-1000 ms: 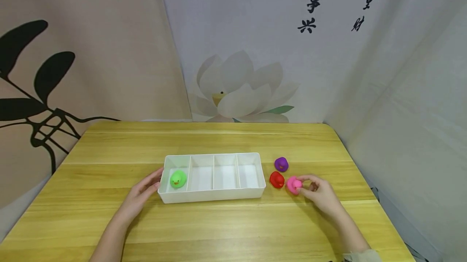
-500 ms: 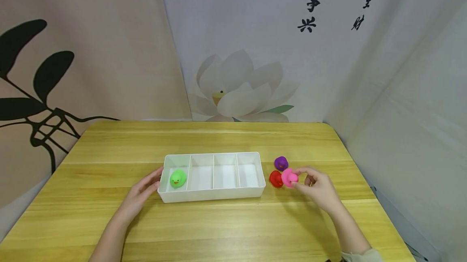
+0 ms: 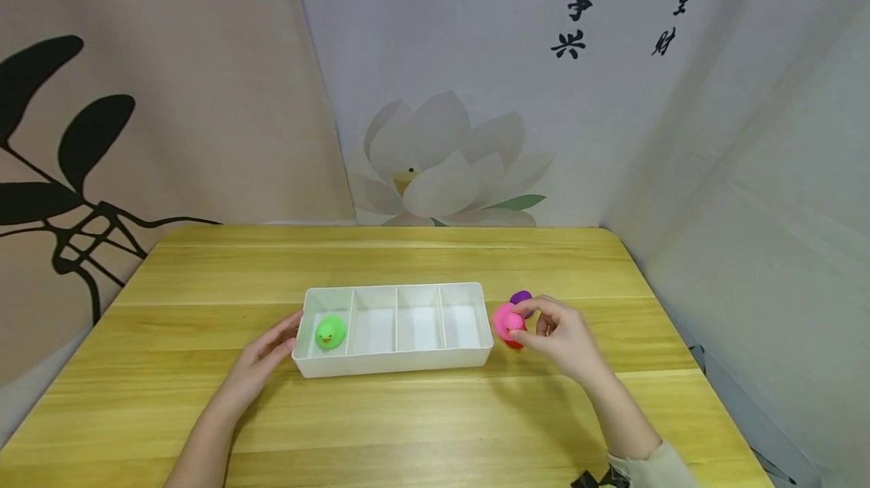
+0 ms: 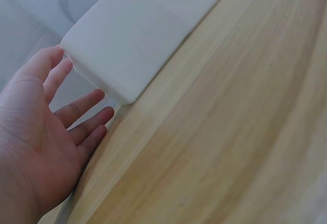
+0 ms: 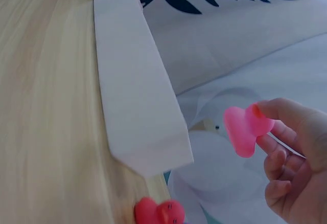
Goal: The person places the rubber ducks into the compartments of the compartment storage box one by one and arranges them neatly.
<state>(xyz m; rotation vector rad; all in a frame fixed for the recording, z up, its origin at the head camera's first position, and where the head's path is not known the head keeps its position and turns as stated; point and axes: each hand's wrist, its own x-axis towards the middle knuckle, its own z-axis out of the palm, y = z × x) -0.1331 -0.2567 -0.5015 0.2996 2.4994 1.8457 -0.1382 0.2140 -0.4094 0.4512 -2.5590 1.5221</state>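
Observation:
A pink rubber duck (image 3: 506, 320) is pinched between thumb and fingertips of my right hand (image 3: 560, 337). The right wrist view shows the pink duck (image 5: 244, 128) held up off the table, beyond the near end of the white box (image 5: 138, 81). Below it on the table is a red rubber duck (image 5: 159, 213), mostly covered in the head view. A purple duck (image 3: 520, 297) shows partly behind the right hand. My left hand (image 3: 265, 356) touches the left end of the white divided box (image 3: 401, 362) with extended fingers. A green duck (image 3: 330, 332) sits in the leftmost compartment.
The wooden table (image 3: 381, 427) carries the box near its middle. A fabric backdrop (image 3: 435, 57) with a printed lotus and dark characters stands behind the table's far edge. A grey-white curtain (image 3: 748, 171) hangs at the right.
My right hand has lifted the pink duck and carried it left, over the red duck towards the box's right end. The left hand and the box stay in place.

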